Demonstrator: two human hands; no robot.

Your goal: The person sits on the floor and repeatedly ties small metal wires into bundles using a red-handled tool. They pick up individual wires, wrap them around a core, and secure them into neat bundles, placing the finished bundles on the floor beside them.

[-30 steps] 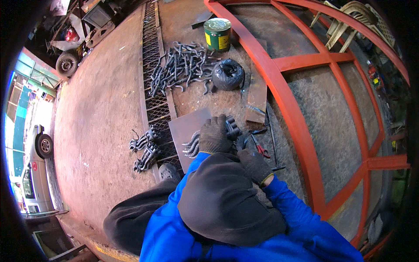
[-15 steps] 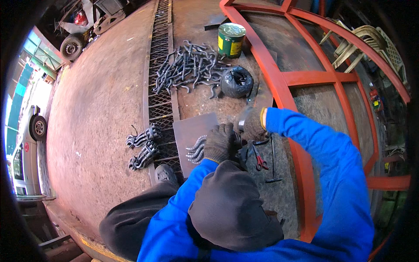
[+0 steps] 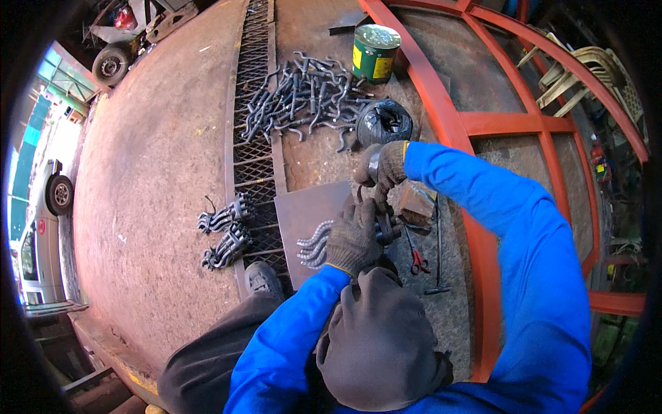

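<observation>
In a dark knitted glove, my left hand (image 3: 353,238) is closed over a bunch of bent ribbed rods (image 3: 314,245) lying across a flat metal sheet (image 3: 303,207). Their curved ends stick out to its left, with dark ends showing on its right. Farther off, my gloved right hand (image 3: 392,162) is bent inward and closed on a shiny grey curved band (image 3: 373,165), whose kind I cannot make out. A thin dark piece (image 3: 359,194) stands between the two hands. Below my left hand, dark cloth (image 3: 379,338) blocks part of the view.
Loose bent rods (image 3: 300,96) lie heaped beyond the hands, near a black plastic-wrapped bundle (image 3: 384,124) and a green tin (image 3: 376,54). Tied rod bundles (image 3: 227,245) rest beside the floor grating (image 3: 255,159). Red-handled scissors (image 3: 418,262), a block (image 3: 417,205) and an orange-red frame (image 3: 441,124) are at right.
My right hand has moved up and away from the left one, taking the grey band along and uncovering the block. My left hand stays on the rods.
</observation>
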